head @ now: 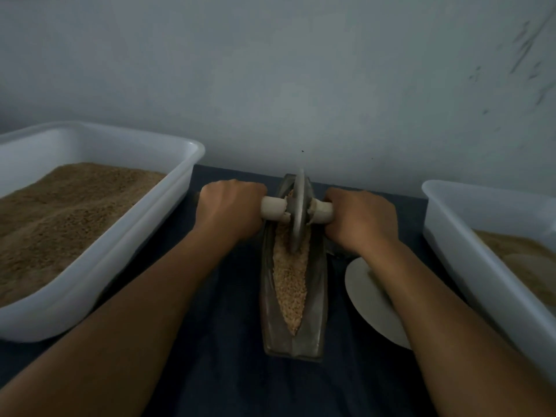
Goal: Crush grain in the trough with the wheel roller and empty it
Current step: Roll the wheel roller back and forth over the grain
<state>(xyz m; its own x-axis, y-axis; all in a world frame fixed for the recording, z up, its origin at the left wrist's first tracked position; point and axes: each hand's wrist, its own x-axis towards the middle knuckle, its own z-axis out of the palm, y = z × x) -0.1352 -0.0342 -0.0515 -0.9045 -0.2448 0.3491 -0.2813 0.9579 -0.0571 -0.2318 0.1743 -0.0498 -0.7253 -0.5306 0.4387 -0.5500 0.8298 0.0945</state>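
Note:
A narrow boat-shaped metal trough (318,299) lies lengthwise on the dark cloth in front of me, filled with pale grain (291,284). The metal wheel roller (298,212) stands upright in the trough's far half, its rim down in the grain. A pale axle handle sticks out on each side of the wheel. My left hand (228,210) grips the left handle and my right hand (359,219) grips the right handle. Both forearms reach in from the near edge.
A large white plastic tub (99,266) of brown ground grain stands at the left. Another white tub (469,254) with paler grain stands at the right. A pale round plate (365,293) lies under my right forearm. A grey wall rises close behind the trough.

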